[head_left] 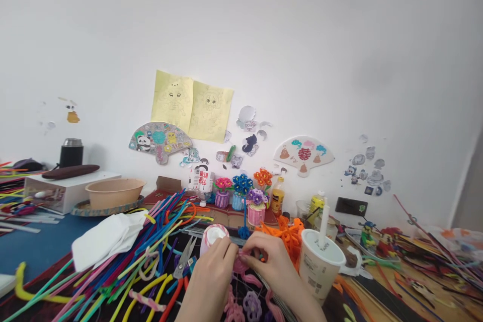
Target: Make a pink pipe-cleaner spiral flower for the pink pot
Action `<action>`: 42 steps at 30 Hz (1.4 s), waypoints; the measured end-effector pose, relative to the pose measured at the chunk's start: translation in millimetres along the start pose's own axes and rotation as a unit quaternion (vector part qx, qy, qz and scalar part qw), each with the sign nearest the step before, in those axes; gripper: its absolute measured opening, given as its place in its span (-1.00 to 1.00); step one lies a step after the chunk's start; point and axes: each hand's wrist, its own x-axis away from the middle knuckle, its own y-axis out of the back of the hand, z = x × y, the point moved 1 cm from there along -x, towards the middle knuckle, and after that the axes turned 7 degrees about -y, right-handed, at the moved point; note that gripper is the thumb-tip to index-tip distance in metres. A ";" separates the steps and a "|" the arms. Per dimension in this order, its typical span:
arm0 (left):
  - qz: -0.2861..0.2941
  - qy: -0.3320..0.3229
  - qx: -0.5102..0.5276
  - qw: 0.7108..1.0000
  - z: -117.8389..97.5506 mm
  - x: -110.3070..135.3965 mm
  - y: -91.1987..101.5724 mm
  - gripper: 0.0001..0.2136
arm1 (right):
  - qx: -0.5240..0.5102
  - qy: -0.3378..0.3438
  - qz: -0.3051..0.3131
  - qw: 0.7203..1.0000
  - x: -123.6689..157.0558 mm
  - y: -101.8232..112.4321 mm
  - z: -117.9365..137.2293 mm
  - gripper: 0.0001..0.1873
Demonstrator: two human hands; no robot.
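Pink fuzzy stem: the looped piece (239, 265) is sitting between the two hands, over the middle of the worktop's (51, 247) near part.
Its direction: its visible part is dropping from the fingertips toward the near edge; the fingers are hiding the rest, so its full long axis is not showing.
Right hand: this hand (268, 255) is pinching the pink stem between thumb and forefinger, knuckles facing the far edge.
Left hand: this hand (217, 261) is curling its fingers inward beside the stem; its fingertips are hiding, so I cannot tell whether it is gripping anything.
Petal loops: pink and purple loops (252, 306) are lying below the hands, toward the near edge.
Scissors: the pair (183, 263) is lying left of the left hand, opened slightly, blades pointing toward the far edge.
Room at left: loose coloured stems (151, 246) are crowding the space beyond the scissors; blue surface is showing nearer the left corner.
Room at right: a paper cup (319, 274) is standing just beside the right forearm, orange stems (289, 239) behind it.
Paper cup: a white stick is rising from it.
Striped-rim pot: the pot (215, 235) is standing just beyond the left hand, white inside.
Flower pots: small pots (256, 215) are holding purple, pink, blue and orange blooms near the far edge.
Beige bowl: it (115, 195) is resting on a woven tray toward the far left corner.
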 end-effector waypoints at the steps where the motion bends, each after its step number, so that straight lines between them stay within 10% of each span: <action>1: -0.001 0.002 0.001 1.000 0.3 -0.3 0.0 -0.75 | -0.003 -0.004 0.000 1.000 -0.1 -0.4 -0.3 -0.89; 25: -0.226 0.095 0.089 0.965 -0.8 -3.3 19.2 -0.80 | -0.202 -0.044 -0.116 0.971 -0.8 -17.8 -4.5 -0.80; 34: -0.217 0.087 0.053 0.971 4.8 7.1 6.4 -0.80 | -0.260 -0.074 -0.160 0.949 2.9 -30.6 5.1 -0.75; 42: -0.195 0.077 0.021 0.977 8.0 8.6 8.3 -0.76 | -0.225 -0.080 -0.047 0.970 -3.4 -18.3 -4.0 -0.69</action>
